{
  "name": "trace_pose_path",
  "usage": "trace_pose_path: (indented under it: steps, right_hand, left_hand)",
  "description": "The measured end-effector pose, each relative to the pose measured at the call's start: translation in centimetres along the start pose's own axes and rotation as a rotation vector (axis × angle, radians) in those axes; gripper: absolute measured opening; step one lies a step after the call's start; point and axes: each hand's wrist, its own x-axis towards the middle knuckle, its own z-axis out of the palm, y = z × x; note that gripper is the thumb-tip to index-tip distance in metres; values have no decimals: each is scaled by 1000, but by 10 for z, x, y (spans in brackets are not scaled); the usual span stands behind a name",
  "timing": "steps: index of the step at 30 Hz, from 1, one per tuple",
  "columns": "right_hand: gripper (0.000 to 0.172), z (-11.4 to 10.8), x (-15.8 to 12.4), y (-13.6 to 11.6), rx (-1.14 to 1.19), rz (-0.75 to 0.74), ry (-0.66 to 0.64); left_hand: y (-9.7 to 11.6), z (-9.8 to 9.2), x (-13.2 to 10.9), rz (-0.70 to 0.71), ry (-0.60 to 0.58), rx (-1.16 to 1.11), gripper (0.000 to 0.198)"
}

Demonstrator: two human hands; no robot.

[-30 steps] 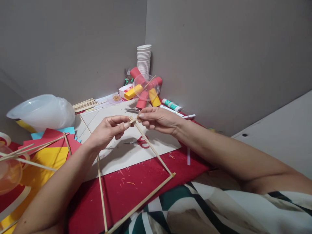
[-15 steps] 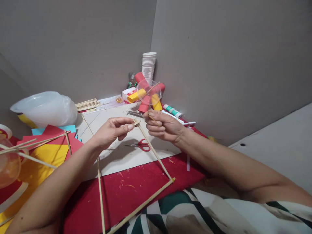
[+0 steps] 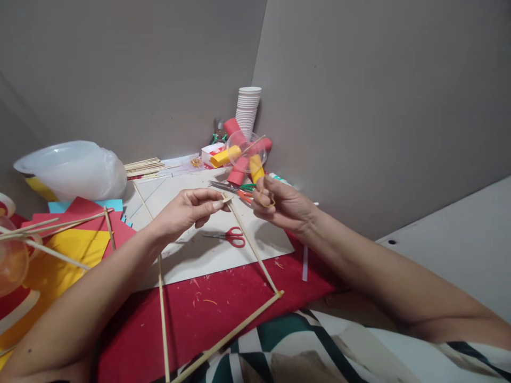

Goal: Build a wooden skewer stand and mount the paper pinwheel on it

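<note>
Pinching one corner of the three-stick frame (image 3: 255, 250) is the left hand (image 3: 187, 210); the right hand (image 3: 285, 205) grips one rubber band (image 3: 266, 201).

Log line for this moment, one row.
left hand: pinches stick frame corner | right hand: holds rubber band | red scissors: on white board

Near corner of stick frame (image 3: 255, 250) cut off at bottom edge. Orange dome (image 3: 11, 260) cut by left edge. Right hand (image 3: 284, 206) partly hides tool handles (image 3: 244, 191); loop (image 3: 266, 200) in it too small to identify.
</note>
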Motion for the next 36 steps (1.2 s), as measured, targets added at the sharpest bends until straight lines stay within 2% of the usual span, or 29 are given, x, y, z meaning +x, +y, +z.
trace_pose_path:
  steps: [6, 12, 18, 22, 30, 36]
  right_hand:
    - [62, 11, -15, -8, -134, -33, 0]
    - [43, 11, -7, 17, -223, 19, -28]
    - [38, 9, -2, 27, -162, 152, -183]
    - [33, 7, 2, 27, -110, 188, -224]
    - [35, 7, 6, 30, -105, 145, -179]
    - [35, 7, 7, 33, -115, 104, -155]
  left_hand:
    - [0, 1, 0, 6, -7, 22, 28]
    - [-2, 0, 1, 25, -31, -9, 27]
    - [-6, -2, 3, 21, -37, -76, 33]
    - [-5, -1, 1, 8, -52, -44, 37]
    - [-9, -1, 2, 78, -29, 147, 44]
    - [-7, 3, -2, 262, 30, 417, 30]
